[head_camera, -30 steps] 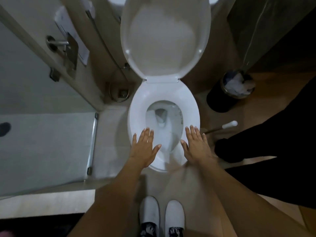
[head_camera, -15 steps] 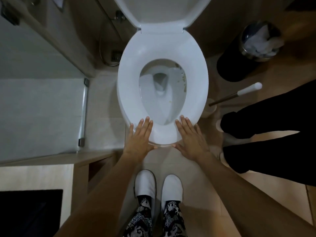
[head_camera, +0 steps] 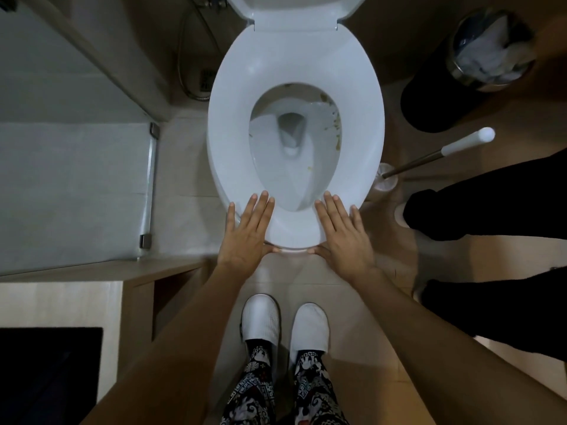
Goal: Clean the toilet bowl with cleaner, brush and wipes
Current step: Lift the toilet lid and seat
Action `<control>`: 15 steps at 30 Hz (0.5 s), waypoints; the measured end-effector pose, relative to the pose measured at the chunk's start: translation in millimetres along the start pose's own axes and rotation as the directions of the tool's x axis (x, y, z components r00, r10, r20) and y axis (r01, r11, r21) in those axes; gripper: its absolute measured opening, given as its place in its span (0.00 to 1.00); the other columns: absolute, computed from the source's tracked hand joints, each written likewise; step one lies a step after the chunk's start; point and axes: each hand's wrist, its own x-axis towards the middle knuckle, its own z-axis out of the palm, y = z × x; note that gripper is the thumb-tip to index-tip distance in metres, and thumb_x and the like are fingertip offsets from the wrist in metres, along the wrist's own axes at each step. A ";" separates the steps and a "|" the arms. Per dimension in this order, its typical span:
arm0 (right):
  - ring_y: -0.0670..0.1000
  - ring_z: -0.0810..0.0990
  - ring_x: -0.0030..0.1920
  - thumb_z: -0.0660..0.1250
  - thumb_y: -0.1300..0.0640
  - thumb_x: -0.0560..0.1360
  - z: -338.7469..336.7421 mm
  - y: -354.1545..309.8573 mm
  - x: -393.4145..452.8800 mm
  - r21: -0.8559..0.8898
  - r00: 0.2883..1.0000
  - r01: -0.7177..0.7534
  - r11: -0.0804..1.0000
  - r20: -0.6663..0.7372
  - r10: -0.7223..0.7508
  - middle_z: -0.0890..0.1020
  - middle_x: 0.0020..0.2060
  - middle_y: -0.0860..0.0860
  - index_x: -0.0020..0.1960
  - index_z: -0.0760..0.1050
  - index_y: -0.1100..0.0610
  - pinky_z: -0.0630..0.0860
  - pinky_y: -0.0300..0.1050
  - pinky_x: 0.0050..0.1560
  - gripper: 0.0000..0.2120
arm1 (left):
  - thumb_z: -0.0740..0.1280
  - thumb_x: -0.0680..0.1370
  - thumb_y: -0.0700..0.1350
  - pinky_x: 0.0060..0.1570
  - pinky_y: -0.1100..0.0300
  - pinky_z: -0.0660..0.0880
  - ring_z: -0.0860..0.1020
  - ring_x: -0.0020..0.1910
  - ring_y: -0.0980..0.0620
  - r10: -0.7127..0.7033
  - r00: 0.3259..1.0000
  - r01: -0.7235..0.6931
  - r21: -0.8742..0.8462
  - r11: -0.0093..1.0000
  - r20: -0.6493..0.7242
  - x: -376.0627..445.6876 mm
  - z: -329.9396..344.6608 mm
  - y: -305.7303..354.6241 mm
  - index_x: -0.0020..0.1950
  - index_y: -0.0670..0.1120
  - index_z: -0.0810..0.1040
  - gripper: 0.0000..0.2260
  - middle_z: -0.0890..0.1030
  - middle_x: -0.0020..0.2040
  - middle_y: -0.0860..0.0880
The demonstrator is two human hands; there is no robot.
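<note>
White toilet seat [head_camera: 233,124] down, lid [head_camera: 294,7] up at 12 o'clock. Bowl [head_camera: 276,179] centre frame, brownish specks on inner wall toward 3 o'clock. Left hand [head_camera: 245,237] flat over seat front at 7 o'clock of the rim, fingers straight, grasping nothing. Right hand [head_camera: 343,237] mirrored at 5 o'clock, fingers straight, also empty; thumbs of both below seat front edge. Brush [head_camera: 435,154] in holder at 3 o'clock of bowl, handle tilted toward 2 o'clock, well apart from both hands. Black bin [head_camera: 435,96] with white waste at 2 o'clock. White slippers [head_camera: 260,320] at 6 o'clock. Second person's dark trouser legs [head_camera: 491,210] at 4 o'clock. Hose [head_camera: 187,81] at 10 o'clock of bowl.
</note>
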 end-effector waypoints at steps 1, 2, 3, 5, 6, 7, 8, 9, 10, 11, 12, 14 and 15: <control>0.60 0.66 0.72 0.76 0.39 0.63 2.2 0.4 0.4 -0.033 1.000 0.013 0.999 -0.019 -0.013 0.67 0.72 0.61 0.73 0.64 0.62 0.62 0.62 0.69 0.48 | 0.52 0.73 0.66 0.72 0.41 0.45 0.43 0.77 0.47 0.004 1.000 -0.004 0.028 1.000 -0.009 0.2 1.1 -0.9 0.74 0.43 0.32 0.44 0.42 0.78 0.46; 0.60 0.66 0.72 0.76 0.40 0.63 4.3 0.8 0.5 -0.073 0.999 0.025 0.997 -0.030 -0.027 0.67 0.72 0.61 0.74 0.63 0.62 0.61 0.62 0.69 0.48 | 0.49 0.72 0.67 0.72 0.40 0.47 0.46 0.77 0.47 0.012 1.000 -0.010 0.060 0.998 -0.025 0.2 2.5 -1.8 0.75 0.42 0.34 0.44 0.45 0.78 0.45; 0.59 0.65 0.73 0.76 0.40 0.63 6.2 0.8 0.3 -0.110 0.999 0.036 0.993 -0.035 -0.040 0.66 0.72 0.61 0.74 0.60 0.62 0.59 0.62 0.70 0.49 | 0.49 0.71 0.67 0.71 0.40 0.50 0.50 0.77 0.47 0.016 0.999 -0.012 0.092 0.996 -0.042 0.5 5.0 -2.7 0.76 0.41 0.38 0.44 0.50 0.78 0.45; 0.58 0.64 0.73 0.76 0.41 0.64 11.2 0.1 -1.3 -0.160 0.997 0.058 0.985 -0.044 -0.066 0.65 0.73 0.60 0.75 0.55 0.62 0.55 0.61 0.72 0.50 | 0.50 0.71 0.67 0.70 0.38 0.55 0.57 0.76 0.47 0.044 0.996 -0.033 0.145 0.989 -0.076 2.4 12.4 -5.0 0.75 0.39 0.46 0.43 0.58 0.77 0.43; 0.58 0.64 0.74 0.76 0.42 0.64 13.3 -0.1 -2.2 -0.179 0.996 0.065 0.982 -0.051 -0.076 0.65 0.73 0.60 0.75 0.54 0.62 0.54 0.61 0.72 0.50 | 0.49 0.71 0.67 0.70 0.38 0.55 0.58 0.75 0.46 0.062 0.994 -0.048 0.164 0.985 -0.086 3.4 15.2 -6.1 0.75 0.39 0.48 0.42 0.59 0.76 0.43; 0.57 0.63 0.74 0.75 0.42 0.65 14.6 -0.1 -2.9 -0.198 0.995 0.069 0.978 -0.058 -0.082 0.64 0.73 0.60 0.75 0.54 0.62 0.53 0.61 0.72 0.50 | 0.48 0.72 0.66 0.69 0.37 0.56 0.59 0.75 0.46 0.083 0.991 -0.064 0.177 0.982 -0.105 4.3 17.9 -7.1 0.75 0.38 0.49 0.41 0.60 0.76 0.42; 0.57 0.63 0.74 0.75 0.42 0.65 16.1 0.5 -3.0 -0.216 0.994 0.071 0.974 -0.065 -0.087 0.64 0.74 0.60 0.75 0.54 0.62 0.53 0.61 0.72 0.50 | 0.46 0.73 0.66 0.69 0.36 0.55 0.59 0.75 0.46 0.100 0.988 -0.076 0.192 0.978 -0.119 5.2 20.2 -7.5 0.75 0.38 0.50 0.41 0.60 0.76 0.42; 0.57 0.63 0.74 0.75 0.42 0.66 17.1 1.4 -3.3 -0.232 0.993 0.074 0.970 -0.072 -0.093 0.64 0.74 0.59 0.75 0.54 0.62 0.52 0.61 0.72 0.49 | 0.45 0.73 0.66 0.69 0.36 0.55 0.59 0.75 0.45 0.117 0.984 -0.086 0.210 0.974 -0.138 6.0 23.0 -8.1 0.75 0.38 0.51 0.40 0.61 0.76 0.42; 0.57 0.62 0.74 0.74 0.42 0.66 18.3 2.4 -3.4 -0.244 0.993 0.076 0.967 -0.074 -0.097 0.64 0.74 0.59 0.75 0.54 0.63 0.51 0.61 0.73 0.49 | 0.45 0.73 0.65 0.69 0.36 0.54 0.59 0.75 0.45 0.128 0.981 -0.093 0.224 0.970 -0.148 6.6 25.1 -8.2 0.75 0.38 0.51 0.40 0.61 0.75 0.42; 0.57 0.62 0.75 0.74 0.42 0.67 19.6 3.5 -3.6 -0.254 0.993 0.077 0.964 -0.072 -0.099 0.64 0.74 0.59 0.75 0.53 0.63 0.50 0.61 0.73 0.48 | 0.46 0.74 0.65 0.69 0.36 0.53 0.59 0.75 0.45 0.136 0.977 -0.096 0.232 0.968 -0.162 6.8 27.1 -8.8 0.75 0.37 0.52 0.40 0.61 0.75 0.42; 0.56 0.61 0.75 0.73 0.41 0.68 20.8 4.2 -4.0 -0.260 0.993 0.076 0.963 -0.070 -0.097 0.63 0.74 0.59 0.75 0.52 0.63 0.48 0.61 0.73 0.48 | 0.45 0.74 0.65 0.69 0.36 0.53 0.59 0.75 0.45 0.143 0.973 -0.100 0.228 0.969 -0.181 6.9 28.5 -9.7 0.75 0.37 0.52 0.40 0.62 0.75 0.41; 0.56 0.58 0.76 0.72 0.41 0.69 22.3 5.6 -4.7 -0.265 0.993 0.065 0.962 -0.078 -0.089 0.62 0.75 0.59 0.76 0.51 0.63 0.45 0.61 0.73 0.48 | 0.44 0.74 0.65 0.68 0.34 0.52 0.59 0.74 0.45 0.162 0.961 -0.113 0.217 0.970 -0.222 8.7 30.1 -12.1 0.75 0.37 0.54 0.39 0.63 0.75 0.41; 0.56 0.56 0.76 0.72 0.41 0.69 22.8 5.9 -5.3 -0.265 0.992 0.060 0.962 -0.087 -0.086 0.62 0.75 0.59 0.76 0.51 0.63 0.44 0.62 0.73 0.48 | 0.44 0.74 0.65 0.68 0.34 0.53 0.58 0.74 0.45 0.173 0.957 -0.119 0.227 0.967 -0.232 9.6 30.1 -12.9 0.75 0.37 0.54 0.39 0.63 0.74 0.41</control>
